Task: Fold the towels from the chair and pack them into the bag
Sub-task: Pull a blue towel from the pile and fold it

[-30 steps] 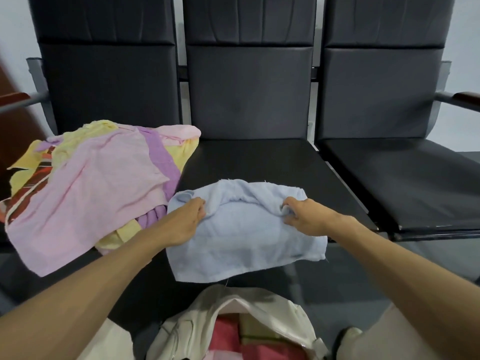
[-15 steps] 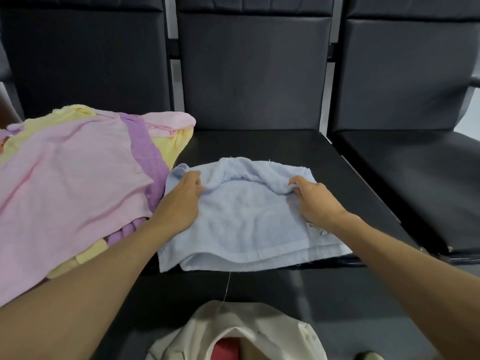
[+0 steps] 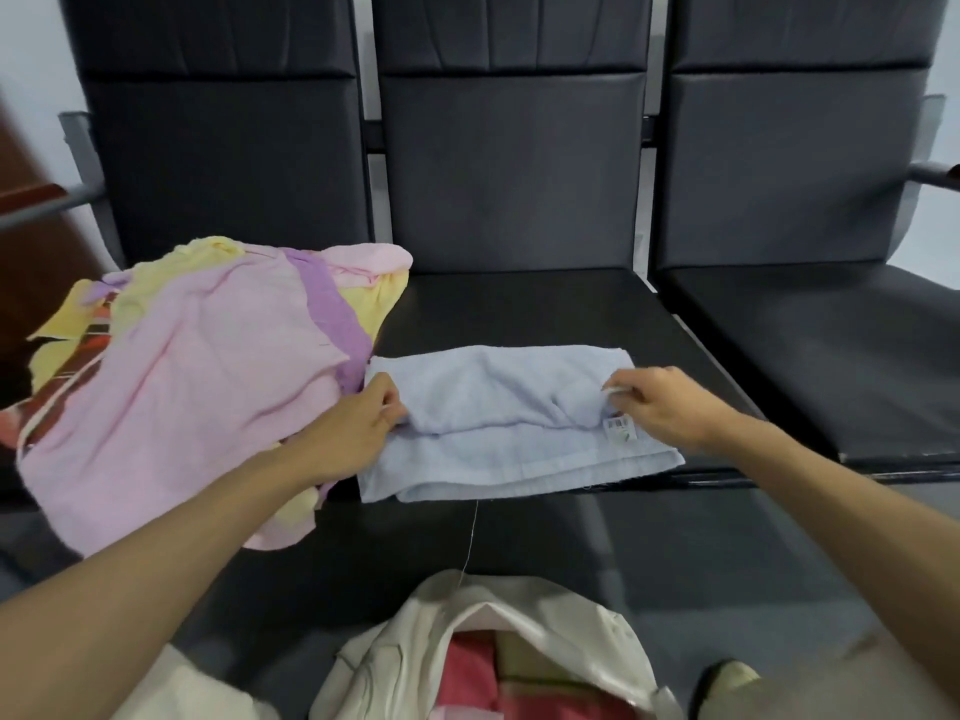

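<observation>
Towels of pink, yellow and purple terry cloth (image 3: 197,387) are heaped loosely on the left black padded chair (image 3: 223,163), with a red-and-brown striped cloth (image 3: 72,366) showing at the heap's far left edge. Just to the right, the left hand (image 3: 358,433) is laid at the left edge of the light-blue terry towel (image 3: 509,444); its thumb and curled fingers are closed in a pinch on the towel's upper fold. The light-blue towel is spread flat on the front part of the middle black padded seat (image 3: 519,304), doubled over so that a lower layer is seen along the near edge, and a thin loose thread (image 3: 472,532) hangs from that edge. Below it, on the floor, the cream fabric bag (image 3: 597,641) is held open by its own shape, and folded red and pink towels (image 3: 467,667) are seen inside. Further right, the right hand (image 3: 670,407) is placed at the towel's right edge, the fingertips pinching the upper layer just beside a small white barcode label (image 3: 618,428). The right black padded seat (image 3: 805,330) is seen beyond.
</observation>
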Demonstrator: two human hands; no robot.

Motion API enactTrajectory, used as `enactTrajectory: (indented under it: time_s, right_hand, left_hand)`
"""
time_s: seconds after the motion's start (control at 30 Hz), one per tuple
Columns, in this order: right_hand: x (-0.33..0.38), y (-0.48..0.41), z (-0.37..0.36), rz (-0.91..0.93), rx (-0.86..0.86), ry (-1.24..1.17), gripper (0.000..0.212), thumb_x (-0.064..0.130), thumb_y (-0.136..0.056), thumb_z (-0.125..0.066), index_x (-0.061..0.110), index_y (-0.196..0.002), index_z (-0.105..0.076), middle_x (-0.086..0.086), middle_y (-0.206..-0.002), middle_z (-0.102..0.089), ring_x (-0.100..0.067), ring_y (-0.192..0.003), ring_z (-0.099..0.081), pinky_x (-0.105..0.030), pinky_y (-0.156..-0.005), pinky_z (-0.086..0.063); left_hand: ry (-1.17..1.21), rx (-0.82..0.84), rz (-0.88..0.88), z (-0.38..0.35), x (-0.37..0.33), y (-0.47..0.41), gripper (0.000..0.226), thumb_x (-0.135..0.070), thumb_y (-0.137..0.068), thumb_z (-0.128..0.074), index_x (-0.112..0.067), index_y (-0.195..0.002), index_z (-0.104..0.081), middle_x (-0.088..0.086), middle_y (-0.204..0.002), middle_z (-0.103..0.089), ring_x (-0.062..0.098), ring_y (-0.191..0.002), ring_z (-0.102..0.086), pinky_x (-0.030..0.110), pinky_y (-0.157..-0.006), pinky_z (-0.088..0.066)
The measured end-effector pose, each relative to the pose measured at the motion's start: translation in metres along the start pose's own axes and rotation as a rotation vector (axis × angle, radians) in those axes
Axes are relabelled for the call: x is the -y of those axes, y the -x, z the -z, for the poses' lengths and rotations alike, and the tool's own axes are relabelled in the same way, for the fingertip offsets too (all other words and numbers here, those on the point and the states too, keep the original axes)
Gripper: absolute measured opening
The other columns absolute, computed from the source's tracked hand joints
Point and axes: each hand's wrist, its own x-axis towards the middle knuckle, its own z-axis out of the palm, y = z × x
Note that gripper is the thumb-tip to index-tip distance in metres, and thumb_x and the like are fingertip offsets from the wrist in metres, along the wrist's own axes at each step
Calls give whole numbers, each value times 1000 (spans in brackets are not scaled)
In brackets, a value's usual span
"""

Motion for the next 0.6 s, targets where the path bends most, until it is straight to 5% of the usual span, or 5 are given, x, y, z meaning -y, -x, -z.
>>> enactTrajectory:
  time_s: [0.33, 0.43, 0.6]
  right_hand:
    - [-5, -30, -17, -71, 10, 9, 24, 13, -97, -44, 20, -98, -67, 9, -71, -59, -12, -60, -52, -17, -54, -39]
    - [-9, -33, -15, -90, -122, -48, 25, 11, -97, -44, 17, -100, -67, 1, -81, -66, -17, -66, -59, -18, -56, -47]
    - [-10, -21, 3, -126, -341, -165, 24, 9, -99, -41, 13, -103, -65, 5, -67, -56, -12, -55, -47, -23, -49, -36]
  left_hand:
    - [-59, -10, -24, -12, 15, -23, 13, -33, -104, -33, -24, -97, -41, 0, -101, -61, 19, -87, -61, 48, -83, -51]
    - [80, -137, -3, -6, 13, -23, 15, -30, -104, -36, -19, -103, -45, -2, -112, -61, 19, -98, -59, 42, -88, -50]
    - [253, -265, -53, 13, 13, -6, 10, -25, -102, -41, -16, -100, -46, -3, -115, -60, 15, -102, -56, 32, -86, -47]
